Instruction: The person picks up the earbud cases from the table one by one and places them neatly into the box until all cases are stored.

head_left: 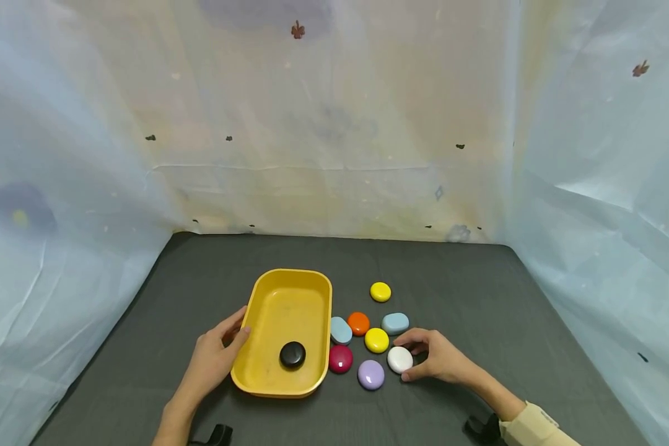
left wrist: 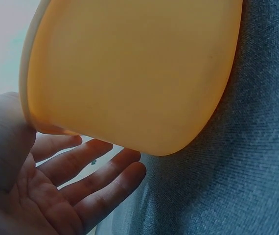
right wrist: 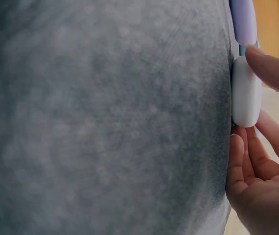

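Note:
My right hand (head_left: 437, 359) pinches a glossy white pebble-like disc (head_left: 399, 360) lying on the dark cloth. In the right wrist view the thumb presses one end of the white disc (right wrist: 246, 93), with fingers at its other end. My left hand (head_left: 214, 356) rests against the left side of a yellow tray (head_left: 248, 353), its thumb at the rim. Its fingers (left wrist: 112, 188) look loosely extended beside the tray wall in the left wrist view. A black disc (head_left: 292, 355) lies inside the tray. A lilac disc (head_left: 370, 375) is left of the white one.
Other discs lie right of the tray: a crimson one (head_left: 341, 359), an orange one (head_left: 358, 323), a near yellow one (head_left: 376, 340), a far yellow one (head_left: 380, 292), and blue oblong ones (head_left: 395, 323). Patterned sheeting (head_left: 334, 124) walls the table's back and sides.

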Tool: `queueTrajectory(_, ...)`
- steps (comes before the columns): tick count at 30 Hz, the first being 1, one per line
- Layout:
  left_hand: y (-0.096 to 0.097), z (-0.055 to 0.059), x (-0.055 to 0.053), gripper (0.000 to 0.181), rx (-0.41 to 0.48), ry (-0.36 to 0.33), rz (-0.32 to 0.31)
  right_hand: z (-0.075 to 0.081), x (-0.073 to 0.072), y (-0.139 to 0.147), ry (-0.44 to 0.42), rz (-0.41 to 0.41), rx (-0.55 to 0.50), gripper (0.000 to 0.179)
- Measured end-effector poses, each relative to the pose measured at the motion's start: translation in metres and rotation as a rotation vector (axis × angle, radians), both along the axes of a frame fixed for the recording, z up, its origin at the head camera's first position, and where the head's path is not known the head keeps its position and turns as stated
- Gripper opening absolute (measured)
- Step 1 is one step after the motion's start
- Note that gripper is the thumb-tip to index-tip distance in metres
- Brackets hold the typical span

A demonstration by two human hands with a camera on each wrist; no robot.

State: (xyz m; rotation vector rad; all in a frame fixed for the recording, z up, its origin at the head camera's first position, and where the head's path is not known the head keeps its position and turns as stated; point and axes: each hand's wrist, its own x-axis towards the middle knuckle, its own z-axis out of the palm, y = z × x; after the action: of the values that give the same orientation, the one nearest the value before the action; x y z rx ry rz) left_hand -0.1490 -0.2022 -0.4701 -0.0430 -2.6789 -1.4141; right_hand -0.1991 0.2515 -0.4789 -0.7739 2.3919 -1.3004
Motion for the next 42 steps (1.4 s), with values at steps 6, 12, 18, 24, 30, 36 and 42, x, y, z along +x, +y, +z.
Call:
queueTrajectory(6,0.0,-0.0012,0.0003,0.052,0.009,-0.006,0.007,0.0003,-0.0002,-0.0012,-0.018,0.0,0.005,0.055)
queueTrajectory(12,0.0001,-0.0018,-0.0008,0.051,0.004,-0.008,0.011,0.0006,-0.0006,-0.0008,-0.026,0.011,-0.004,0.055)
queueTrajectory(18,0.0016,-0.0013,-0.0032,0.051,0.022,-0.028,0.013,0.0002,-0.0014,0.0006,-0.009,0.023,-0.012,0.053)
queueTrajectory(24,0.0019,-0.0012,-0.0024,0.051,0.021,-0.028,0.021,-0.0007,-0.0005,-0.0002,0.007,0.011,0.014,0.051)
queueTrajectory(30,0.0016,0.0003,-0.001,0.051,0.017,-0.036,0.031,-0.0001,0.0002,-0.0022,0.008,0.01,0.019,0.049)
queueTrajectory(36,0.0012,-0.0003,-0.0009,0.051,0.014,-0.034,0.034,0.0008,0.0009,-0.0013,-0.006,0.006,-0.005,0.048)
queueTrajectory(42,0.0026,-0.0003,-0.0008,0.05,0.016,-0.037,0.036,0.003,0.0017,0.0021,-0.016,-0.003,-0.043,0.048)
